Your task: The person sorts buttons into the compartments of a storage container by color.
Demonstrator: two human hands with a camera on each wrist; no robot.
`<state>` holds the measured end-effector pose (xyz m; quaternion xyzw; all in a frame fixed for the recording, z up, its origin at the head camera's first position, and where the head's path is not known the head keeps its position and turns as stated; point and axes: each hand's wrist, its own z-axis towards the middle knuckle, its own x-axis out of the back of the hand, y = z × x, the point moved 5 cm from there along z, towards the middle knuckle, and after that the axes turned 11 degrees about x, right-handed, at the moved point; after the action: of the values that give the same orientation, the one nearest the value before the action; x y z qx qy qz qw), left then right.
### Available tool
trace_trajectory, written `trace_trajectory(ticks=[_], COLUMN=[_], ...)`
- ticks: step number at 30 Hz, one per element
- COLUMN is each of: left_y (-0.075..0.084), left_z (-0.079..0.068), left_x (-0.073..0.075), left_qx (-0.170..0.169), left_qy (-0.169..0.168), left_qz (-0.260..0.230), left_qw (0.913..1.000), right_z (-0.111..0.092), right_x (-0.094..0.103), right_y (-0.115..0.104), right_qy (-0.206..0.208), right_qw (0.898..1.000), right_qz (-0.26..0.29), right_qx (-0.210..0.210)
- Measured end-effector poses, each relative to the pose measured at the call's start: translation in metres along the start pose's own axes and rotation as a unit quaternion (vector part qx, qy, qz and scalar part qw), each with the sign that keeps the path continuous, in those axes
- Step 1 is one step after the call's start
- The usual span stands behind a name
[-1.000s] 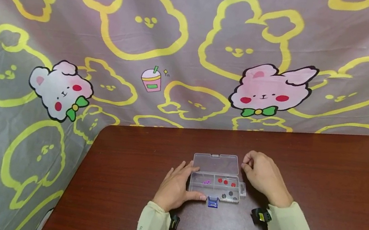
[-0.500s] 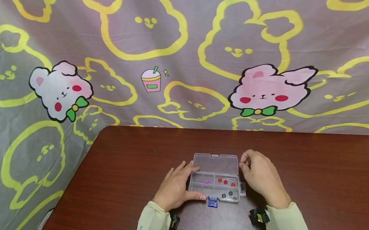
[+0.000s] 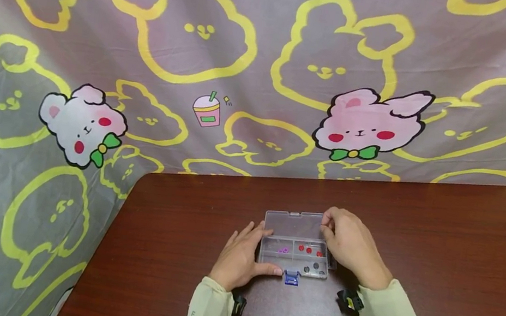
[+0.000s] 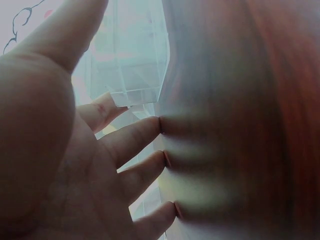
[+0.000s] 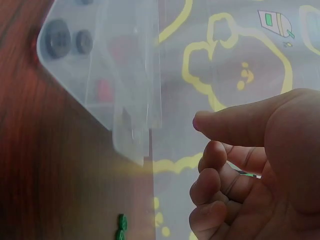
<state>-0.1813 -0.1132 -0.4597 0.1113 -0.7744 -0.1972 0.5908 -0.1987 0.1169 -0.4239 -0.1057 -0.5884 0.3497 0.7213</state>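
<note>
A clear plastic compartment box lies on the table with its lid raised behind. Purple buttons, red buttons and dark buttons sit in separate compartments. My left hand rests with spread fingers along the box's left side, thumb at its front edge; in the left wrist view several fingertips meet the table. My right hand is at the lid's right edge. In the right wrist view its fingers are loosely bent, the thumb apart from them, and nothing shows between.
A blue latch sticks out at the box's front. Small green buttons lie on the brown table, seen in the right wrist view. A patterned cloth hangs behind the table.
My right hand has moved left, from beside the box to the lid's right edge. The left hand and the box stay where they were.
</note>
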Motion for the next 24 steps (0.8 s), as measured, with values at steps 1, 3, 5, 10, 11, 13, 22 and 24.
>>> trace_trajectory(ticks=[1, 3, 5, 10, 11, 13, 22, 24], left_y=[0.0, 0.0, 0.0, 0.0, 0.0, 0.0, 0.0, 0.0], left_z=[0.0, 0.0, -0.001, 0.0, 0.0, -0.001, -0.001, -0.001], left_x=[0.0, 0.0, 0.0, 0.0, 0.0, 0.0, 0.0, 0.0], left_qx=[0.0, 0.001, 0.003, 0.004, 0.004, 0.004, 0.006, 0.006], left_qy=[0.0, 0.0, -0.001, -0.001, -0.001, -0.001, -0.004, -0.004], left_qz=[0.0, 0.003, 0.006, 0.008, 0.008, 0.008, 0.009, 0.01], left_qw=[1.0, 1.0, 1.0, 1.0, 1.0, 1.0, 0.9999, 0.9999], right_z=[0.0, 0.0, 0.0, 0.0, 0.0, 0.0, 0.001, 0.001], right_x=[-0.001, -0.003, -0.005, -0.008, -0.009, -0.01, -0.014, -0.014], right_y=[-0.001, -0.003, -0.005, -0.009, -0.009, -0.011, -0.018, -0.019], right_qy=[-0.002, -0.008, -0.013, -0.02, -0.021, -0.023, -0.025, -0.023], right_qw=[1.0, 1.0, 1.0, 1.0, 1.0, 1.0, 1.0, 1.0], right_qz=[0.002, 0.006, 0.009, 0.014, 0.014, 0.013, 0.01, 0.008], right_qx=[0.001, -0.001, -0.003, -0.008, -0.008, -0.005, 0.012, 0.017])
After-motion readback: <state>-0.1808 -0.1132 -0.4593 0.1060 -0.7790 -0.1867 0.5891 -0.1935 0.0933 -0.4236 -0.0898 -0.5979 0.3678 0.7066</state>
